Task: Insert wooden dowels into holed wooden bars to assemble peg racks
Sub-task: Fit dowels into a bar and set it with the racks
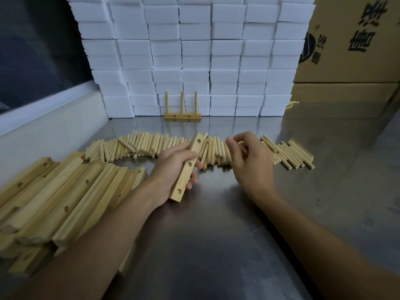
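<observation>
On the steel table (216,245), a pile of holed bars (54,198) lies to the left, a long row of dowels (142,146) runs across the middle, and one finished rack (182,115) stands upright against the white blocks (194,50) behind.

The risk, as I judge it: the bar (187,167) is held off the table at a slant, so a dowel pushed in crooked could jam or skid past its hole — and a careless reach could scatter the row.

The left hand (173,169) grips that bar around its middle, three empty holes showing. The right hand (251,156) hovers over the dowels, fingers loosely curled, thumb and forefinger apart — it seems to hold nothing.
</observation>
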